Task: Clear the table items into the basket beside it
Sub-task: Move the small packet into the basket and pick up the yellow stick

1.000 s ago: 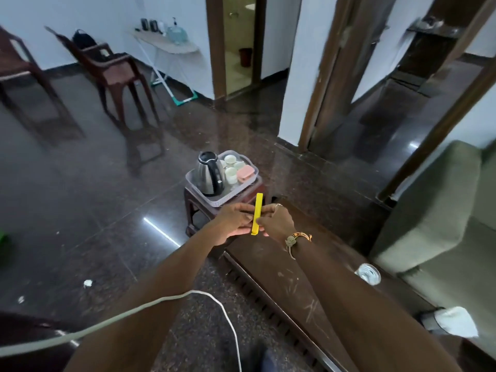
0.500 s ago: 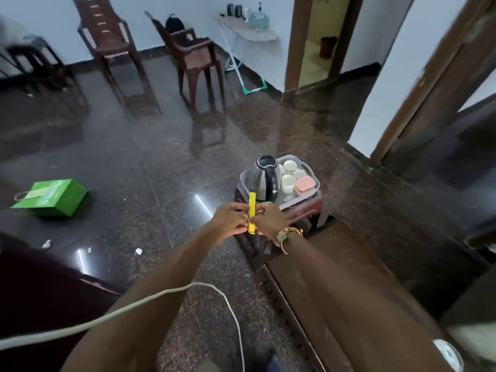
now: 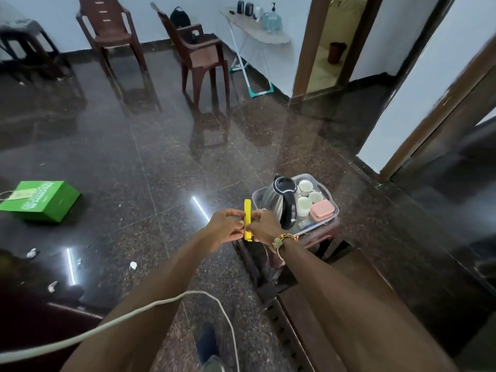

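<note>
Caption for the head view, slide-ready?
Left hand and right hand pinch a yellow strip near a basket holding kettle, cups, pink box.

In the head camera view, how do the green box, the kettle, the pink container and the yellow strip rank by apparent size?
1. green box
2. kettle
3. pink container and yellow strip: not ranked. The strip looks longer but much thinner, and it is nearer the camera.

Glossy dark floor (image 3: pixel 161 157) (brown chairs (image 3: pixel 200 52))
</note>
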Demonstrator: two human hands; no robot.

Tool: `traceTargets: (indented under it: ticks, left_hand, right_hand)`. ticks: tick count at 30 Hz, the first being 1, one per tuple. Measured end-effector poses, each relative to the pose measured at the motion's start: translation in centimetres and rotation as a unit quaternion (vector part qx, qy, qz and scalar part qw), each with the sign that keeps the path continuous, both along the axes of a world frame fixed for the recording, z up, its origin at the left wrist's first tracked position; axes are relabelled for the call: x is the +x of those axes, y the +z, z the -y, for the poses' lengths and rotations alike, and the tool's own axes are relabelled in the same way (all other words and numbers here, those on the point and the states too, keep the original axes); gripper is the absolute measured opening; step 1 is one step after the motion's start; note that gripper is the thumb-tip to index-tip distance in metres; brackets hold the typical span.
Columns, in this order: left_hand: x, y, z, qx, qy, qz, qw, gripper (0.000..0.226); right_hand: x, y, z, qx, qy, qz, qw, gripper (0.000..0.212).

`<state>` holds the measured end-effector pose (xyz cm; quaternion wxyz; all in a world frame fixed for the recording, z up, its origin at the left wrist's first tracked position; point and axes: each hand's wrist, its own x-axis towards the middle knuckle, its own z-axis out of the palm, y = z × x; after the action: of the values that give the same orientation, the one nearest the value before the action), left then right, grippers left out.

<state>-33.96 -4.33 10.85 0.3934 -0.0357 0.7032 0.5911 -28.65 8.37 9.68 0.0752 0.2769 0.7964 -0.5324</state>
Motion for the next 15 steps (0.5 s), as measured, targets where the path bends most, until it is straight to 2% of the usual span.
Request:
traceTargets:
  ticks: [3,6,15]
  left_hand:
    - [-3.9,0.4,-0.6,0.012,0.001,-0.005,1.000,0.029]
    - [-7.6,1.5,-1.4,0.018,-0.022,-0.002,1.000,0.029]
    - [-13.5,2.3,-7.6,0.029,-0.116,-0.003,0.993,0.027]
  right_hand:
    - [-3.7,0.8,-0.4,0.010,-0.015,-0.010,1.000,0.018]
    - [-6.5,1.4,-1.0,-0.005,-0.055,-0.017,0.998,0.028]
    - [-10.1,2.3,-5.9,0.009,-0.163,-0.031,0.986,0.023]
